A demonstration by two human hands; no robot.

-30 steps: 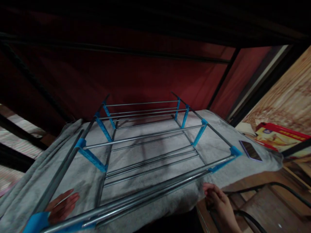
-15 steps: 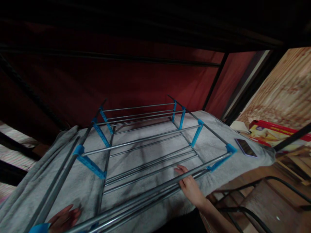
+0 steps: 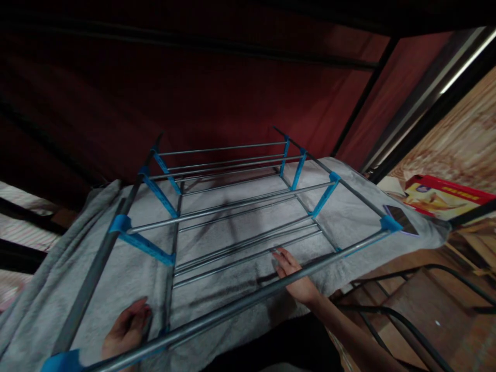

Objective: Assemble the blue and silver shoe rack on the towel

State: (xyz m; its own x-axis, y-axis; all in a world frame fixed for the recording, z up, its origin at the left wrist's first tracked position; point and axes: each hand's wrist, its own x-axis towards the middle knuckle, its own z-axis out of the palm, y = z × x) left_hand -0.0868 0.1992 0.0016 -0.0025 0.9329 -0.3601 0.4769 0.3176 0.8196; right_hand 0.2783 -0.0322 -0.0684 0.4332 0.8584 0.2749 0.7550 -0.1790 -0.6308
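Note:
A rack of grey metal tubes (image 3: 228,305) with blue plastic connectors (image 3: 149,248) lies on a grey blanket. My left hand (image 3: 126,328) is at the lower left, inside the rack's corner, with the front tube crossing over its wrist. Its fingers are loosely bent, and I see nothing held in them. Under the same front tube reaches my right hand (image 3: 292,276), its fingers stretched out. Those fingertips are at a thin lower rod (image 3: 248,260); whether they press on it I cannot tell.
A phone (image 3: 401,219) rests near the blanket's right edge. Beyond it is a red and yellow box (image 3: 445,196). A metal-framed chair (image 3: 430,310) stands at the lower right. Dark frame bars and a red cloth (image 3: 217,98) close off the back.
My left hand has come further forward and right from the blue corner piece. My right hand stays near the lower rod. The view has shifted, and the rods bunched under the front tube no longer show.

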